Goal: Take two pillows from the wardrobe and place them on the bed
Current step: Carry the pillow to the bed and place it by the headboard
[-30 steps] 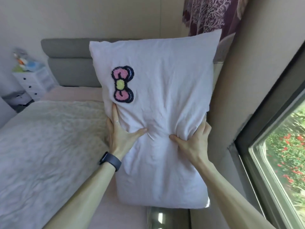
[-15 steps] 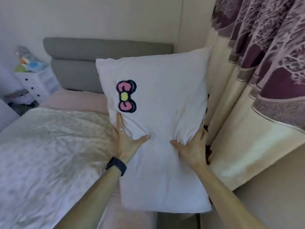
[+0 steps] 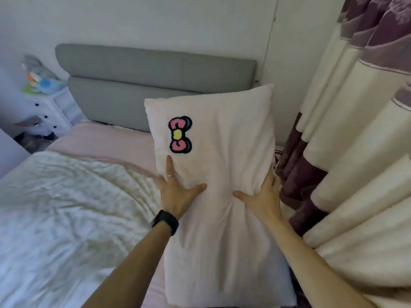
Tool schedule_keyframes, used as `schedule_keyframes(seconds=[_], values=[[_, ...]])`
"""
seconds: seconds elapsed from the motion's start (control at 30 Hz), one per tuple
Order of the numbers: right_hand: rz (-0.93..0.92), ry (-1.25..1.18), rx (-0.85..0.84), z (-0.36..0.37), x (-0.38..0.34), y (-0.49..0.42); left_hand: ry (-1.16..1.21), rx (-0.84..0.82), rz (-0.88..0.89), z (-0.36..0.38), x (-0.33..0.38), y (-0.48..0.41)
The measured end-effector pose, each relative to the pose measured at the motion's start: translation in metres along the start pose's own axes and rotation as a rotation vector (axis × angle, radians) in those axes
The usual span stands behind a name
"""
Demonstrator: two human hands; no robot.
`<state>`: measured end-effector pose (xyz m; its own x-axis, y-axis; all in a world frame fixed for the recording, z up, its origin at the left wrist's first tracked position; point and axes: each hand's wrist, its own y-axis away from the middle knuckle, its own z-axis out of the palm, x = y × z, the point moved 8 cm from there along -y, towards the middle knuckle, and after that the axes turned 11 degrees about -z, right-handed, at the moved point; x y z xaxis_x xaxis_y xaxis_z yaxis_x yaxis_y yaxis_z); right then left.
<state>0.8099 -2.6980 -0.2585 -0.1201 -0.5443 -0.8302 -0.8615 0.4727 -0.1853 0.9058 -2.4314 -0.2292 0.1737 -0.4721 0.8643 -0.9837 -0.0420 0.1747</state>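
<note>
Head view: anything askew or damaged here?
Nothing damaged. The pillow, held by the left hand and right hand, is turned lengthwise, so its bow patch sits sideways. The white quilt is rumpled.

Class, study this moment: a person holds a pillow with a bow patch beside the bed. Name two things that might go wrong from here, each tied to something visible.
1. The curtain hangs right beside the right hand and the edge of the pillow; it might snag or be dragged along.
2. The pillow hides the curtain-side edge of the bed, so it might be set down partly off the mattress.
</note>
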Motion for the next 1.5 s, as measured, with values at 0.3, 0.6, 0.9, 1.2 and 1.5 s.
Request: schedule_keyframes(seconds=[0.3, 0.6, 0.9, 1.2, 1.5], values=[[-0.054, 0.049, -0.208, 0.082, 0.018, -0.167, 0.056, 0.056, -0.184, 0.032, -0.006, -0.144], [-0.177, 0.127, -0.443, 0.220, 0.002, -0.326, 0.205, 0.210, -0.418, 0.028, -0.048, -0.283], [-0.294, 0.157, -0.718, 0.346, -0.011, -0.424, 0.296, 0.355, -0.633, 0.017, -0.078, -0.365], [-0.350, 0.213, -1.027, 0.480, 0.029, -0.506, 0.358, 0.492, -0.912, 0.044, -0.133, -0.437], [-0.385, 0.291, -1.194, 0.594, 0.084, -0.594, 0.422, 0.480, -1.072, 0.103, -0.191, -0.529]])
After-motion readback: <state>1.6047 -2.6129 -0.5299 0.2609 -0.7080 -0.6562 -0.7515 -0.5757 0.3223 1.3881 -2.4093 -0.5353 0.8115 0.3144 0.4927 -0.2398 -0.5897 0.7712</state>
